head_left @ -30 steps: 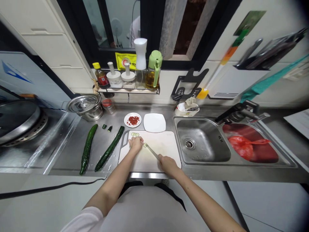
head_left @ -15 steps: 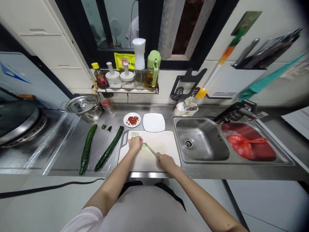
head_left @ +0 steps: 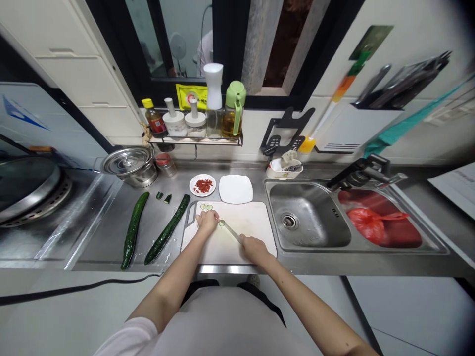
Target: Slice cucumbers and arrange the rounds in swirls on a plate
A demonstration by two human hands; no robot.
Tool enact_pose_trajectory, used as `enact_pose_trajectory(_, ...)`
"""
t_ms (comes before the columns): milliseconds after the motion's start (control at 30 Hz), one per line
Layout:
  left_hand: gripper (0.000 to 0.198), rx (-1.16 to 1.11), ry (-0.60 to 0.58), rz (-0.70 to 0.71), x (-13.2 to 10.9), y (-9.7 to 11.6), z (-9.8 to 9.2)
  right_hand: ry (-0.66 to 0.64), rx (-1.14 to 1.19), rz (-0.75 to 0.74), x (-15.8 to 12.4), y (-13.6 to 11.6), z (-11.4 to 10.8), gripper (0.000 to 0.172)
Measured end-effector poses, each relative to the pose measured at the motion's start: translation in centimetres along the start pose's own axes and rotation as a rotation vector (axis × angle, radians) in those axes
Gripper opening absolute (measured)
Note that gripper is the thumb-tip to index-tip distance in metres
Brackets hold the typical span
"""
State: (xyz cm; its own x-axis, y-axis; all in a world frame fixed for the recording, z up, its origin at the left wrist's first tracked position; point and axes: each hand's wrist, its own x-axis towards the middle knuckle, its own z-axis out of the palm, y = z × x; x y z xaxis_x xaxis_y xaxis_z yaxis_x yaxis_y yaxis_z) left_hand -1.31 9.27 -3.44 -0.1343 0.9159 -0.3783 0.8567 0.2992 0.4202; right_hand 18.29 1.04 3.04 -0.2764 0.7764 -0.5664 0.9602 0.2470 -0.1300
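Note:
My right hand (head_left: 255, 249) is wrapped round the handle of a knife (head_left: 233, 233), whose blade points up and left over the white cutting board (head_left: 237, 252). At the blade's tip is a thin, pale cucumber slice (head_left: 221, 223). Just left of that slice, my left hand (head_left: 208, 222) rests low on the board with its fingers bent together; what lies under them is hidden. Several cucumber slices (head_left: 206, 207) lie near the board's top left corner. Two whole cucumbers, one far left (head_left: 134, 231) and one beside the board (head_left: 167, 230), lie on the steel counter with two cut ends (head_left: 167, 199).
Behind the board stand a plate of chopped red pieces (head_left: 193, 187) and a white plate (head_left: 236, 189). A steel sink (head_left: 311, 212) lies right, with a red bag (head_left: 367, 225) in its second basin. A lidded pot (head_left: 129, 168) and seasoning shelf (head_left: 196, 141) are at the back.
The view has shifted slightly. Both hands, the knife and the cucumber slice at its tip stay in almost the same place on the board.

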Motion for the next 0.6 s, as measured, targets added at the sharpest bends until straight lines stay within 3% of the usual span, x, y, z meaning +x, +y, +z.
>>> enact_pose_trajectory(600, 0.005, 0.004, -0.004, 0.005, 0.1, -0.1, 0.0, -0.031, -0.022, 0.016, -1.2, 0.2, -0.5, 0.034)
